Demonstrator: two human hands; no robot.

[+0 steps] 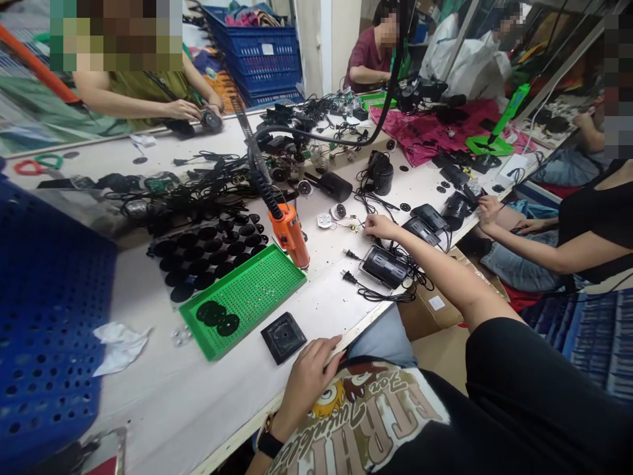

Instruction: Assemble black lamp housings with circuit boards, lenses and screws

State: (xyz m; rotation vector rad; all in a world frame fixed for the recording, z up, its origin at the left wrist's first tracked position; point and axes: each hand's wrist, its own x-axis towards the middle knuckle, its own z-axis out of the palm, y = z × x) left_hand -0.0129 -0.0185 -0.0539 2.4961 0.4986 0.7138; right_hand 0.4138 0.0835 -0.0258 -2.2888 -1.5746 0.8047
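On the white workbench (163, 409), the right hand (382, 227) is holding its bunched fingertips just beside a wired circuit board (353, 225), while the left hand (309, 382) is lying spread at the edge.

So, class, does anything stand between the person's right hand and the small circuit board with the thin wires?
Nothing visible does: the right hand is right beside the small circuit board, and no object lies between them.
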